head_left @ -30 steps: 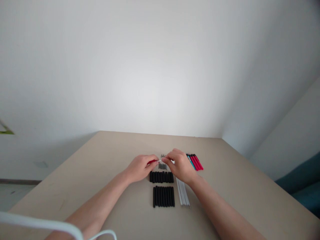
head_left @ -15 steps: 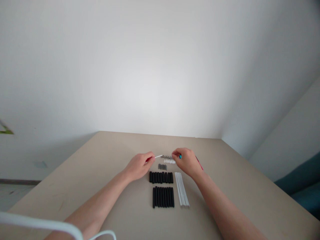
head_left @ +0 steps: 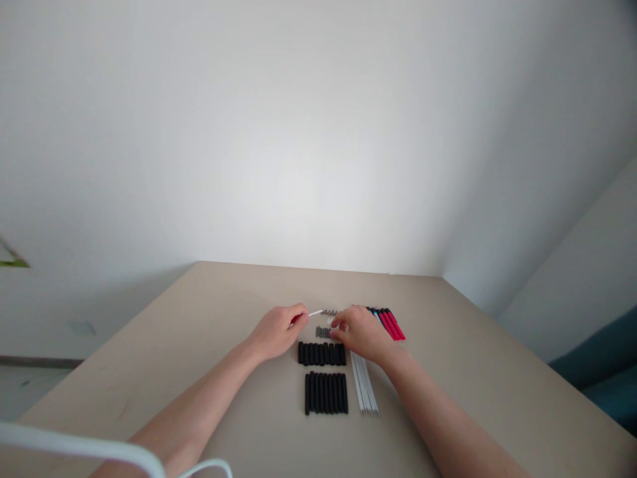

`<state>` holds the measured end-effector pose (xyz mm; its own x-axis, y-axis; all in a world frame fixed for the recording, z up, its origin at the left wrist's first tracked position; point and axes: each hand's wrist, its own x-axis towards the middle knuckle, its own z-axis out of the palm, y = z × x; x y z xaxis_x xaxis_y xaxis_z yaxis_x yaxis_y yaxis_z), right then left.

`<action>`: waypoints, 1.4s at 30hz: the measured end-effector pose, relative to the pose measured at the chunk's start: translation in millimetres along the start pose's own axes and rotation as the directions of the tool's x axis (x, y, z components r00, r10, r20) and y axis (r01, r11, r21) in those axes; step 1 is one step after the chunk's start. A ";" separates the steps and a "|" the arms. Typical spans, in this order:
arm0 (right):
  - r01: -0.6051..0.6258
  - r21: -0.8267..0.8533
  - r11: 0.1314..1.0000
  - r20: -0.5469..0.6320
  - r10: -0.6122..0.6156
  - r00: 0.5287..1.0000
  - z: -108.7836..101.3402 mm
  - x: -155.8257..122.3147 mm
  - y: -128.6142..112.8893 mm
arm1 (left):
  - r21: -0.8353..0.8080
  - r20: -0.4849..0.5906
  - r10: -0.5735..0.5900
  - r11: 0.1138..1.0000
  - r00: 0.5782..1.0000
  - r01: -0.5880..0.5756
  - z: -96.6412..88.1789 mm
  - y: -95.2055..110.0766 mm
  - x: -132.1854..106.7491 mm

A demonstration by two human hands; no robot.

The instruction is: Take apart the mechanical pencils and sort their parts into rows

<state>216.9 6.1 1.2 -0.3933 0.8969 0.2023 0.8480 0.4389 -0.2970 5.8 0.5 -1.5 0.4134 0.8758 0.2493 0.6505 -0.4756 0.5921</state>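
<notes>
My left hand (head_left: pixel 277 330) is closed on a red pen piece with a thin white tip (head_left: pixel 314 313) sticking out to the right. My right hand (head_left: pixel 359 334) rests on the table with its fingertips pinched over a small cluster of grey springs (head_left: pixel 323 332); what it pinches is too small to name. Just below the hands lie two rows of black pen barrels (head_left: pixel 322 353) (head_left: pixel 326 392). White refills (head_left: pixel 365 392) lie beside them under my right wrist. Red and blue pens (head_left: pixel 389 323) lie to the right of my right hand.
Everything sits on a beige table (head_left: pixel 199 372) against a white wall. A white curved wire or frame (head_left: pixel 99 451) crosses the bottom left corner. A dark blue seat (head_left: pixel 597 385) stands past the table's right edge.
My right hand moved back from the coloured pens, leftwards and down to the small grey parts. My left hand stayed in place with its red piece.
</notes>
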 end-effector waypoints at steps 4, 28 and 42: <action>-0.001 0.007 1.000 -0.014 0.001 1.000 -3.3 1.1 -1.7 | -0.004 0.002 0.002 1.000 1.000 -0.002 0.1 0.0 0.1; 0.064 0.029 0.998 0.022 -0.065 0.998 -27.7 -7.6 2.2 | -0.018 0.022 -0.005 1.000 1.000 0.005 -0.3 1.6 -0.5; 0.176 0.176 0.969 -0.175 -0.146 0.974 -13.4 -4.6 -11.5 | -0.024 0.079 0.052 0.998 0.996 -0.051 0.0 4.3 -2.2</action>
<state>213.7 -3.8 16.1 -0.4444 0.7999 0.4032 0.6896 0.5928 -0.4160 7.6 -3.4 0.4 0.4958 0.8404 0.2186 0.6133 -0.5171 0.5970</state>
